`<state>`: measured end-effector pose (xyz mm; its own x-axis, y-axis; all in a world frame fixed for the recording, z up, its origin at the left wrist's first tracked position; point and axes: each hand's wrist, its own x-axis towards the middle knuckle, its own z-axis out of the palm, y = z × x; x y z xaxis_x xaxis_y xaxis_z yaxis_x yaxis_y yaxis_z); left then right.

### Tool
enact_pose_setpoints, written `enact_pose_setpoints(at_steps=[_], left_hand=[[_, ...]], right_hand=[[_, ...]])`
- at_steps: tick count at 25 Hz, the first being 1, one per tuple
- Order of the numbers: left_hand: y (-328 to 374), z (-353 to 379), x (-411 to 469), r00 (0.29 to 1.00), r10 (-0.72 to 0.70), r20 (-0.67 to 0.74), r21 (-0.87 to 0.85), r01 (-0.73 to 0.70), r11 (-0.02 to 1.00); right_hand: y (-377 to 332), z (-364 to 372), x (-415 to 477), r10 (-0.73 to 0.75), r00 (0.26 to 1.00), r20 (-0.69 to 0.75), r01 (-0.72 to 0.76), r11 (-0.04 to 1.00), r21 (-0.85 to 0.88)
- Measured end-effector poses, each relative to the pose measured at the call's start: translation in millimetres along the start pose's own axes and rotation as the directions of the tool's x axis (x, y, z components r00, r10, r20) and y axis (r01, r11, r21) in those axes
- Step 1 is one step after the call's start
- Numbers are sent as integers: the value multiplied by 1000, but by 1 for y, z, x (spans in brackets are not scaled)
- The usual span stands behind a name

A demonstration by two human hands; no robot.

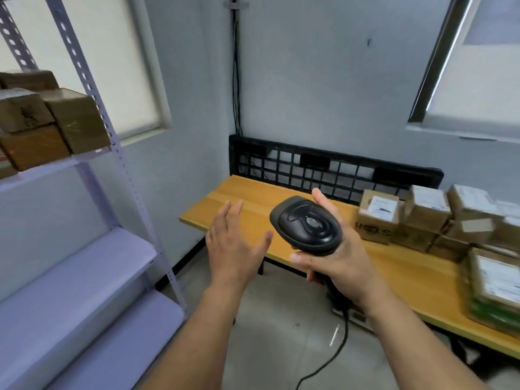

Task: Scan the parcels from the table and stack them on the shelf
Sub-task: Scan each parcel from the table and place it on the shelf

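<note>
There are two hands, one scanner, one shelf and one long surface. The left hand is held up in the air in front of the left end of the surface. Its fingers are straight and spread a little, and the thumb sticks out to the side, so its grip is apart and holds nothing. The right hand is just beside it, and the two do not touch. Its grip is clamped around the handle of the scanner, with one finger up along the far side of the head and the thumb low at the front. The scanner is black, smooth and shiny, with a round head. One black cord hangs from it down to the grey floor.

The surface is yellow wood with straight edges. The parcels sit in a pile at its right end, at least eight of them. They are brown cardboard boxes wrapped in tape, some with white labels. One black plastic grid stands along the back edge, against the wall.

The shelf is pale metal with holes in its posts, and three boards show. Four brown boxes are stacked at the right end of the top board.
</note>
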<state>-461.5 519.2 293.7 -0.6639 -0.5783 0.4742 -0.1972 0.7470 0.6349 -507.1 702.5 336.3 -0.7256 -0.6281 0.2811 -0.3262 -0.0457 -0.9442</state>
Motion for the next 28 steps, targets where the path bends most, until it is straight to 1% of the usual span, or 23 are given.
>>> enact_pose_setpoints(at_steps=[6,10,15,20,25,28], left_hand=[[56,65,-8,986,104,130,-62,-97,993],[92,120,-15,952,154,265,-124,-125,984],[139,194,-24,869,221,442,-201,-144,969],[180,262,-29,743,283,606,-294,-121,948],[208,318,-32,641,350,683,-356,-125,926],[229,345,-42,602,323,730,-344,-85,935]], right_hand=[[11,-70,-33,51,985,-162,-54,999,-10],[29,-118,-54,100,949,-298,-114,993,-30],[57,-178,-74,188,864,-468,-212,977,1],[82,-236,-86,250,737,-628,-300,954,27],[105,-289,-105,276,631,-725,-380,925,22],[112,-320,-117,309,578,-756,-440,897,30]])
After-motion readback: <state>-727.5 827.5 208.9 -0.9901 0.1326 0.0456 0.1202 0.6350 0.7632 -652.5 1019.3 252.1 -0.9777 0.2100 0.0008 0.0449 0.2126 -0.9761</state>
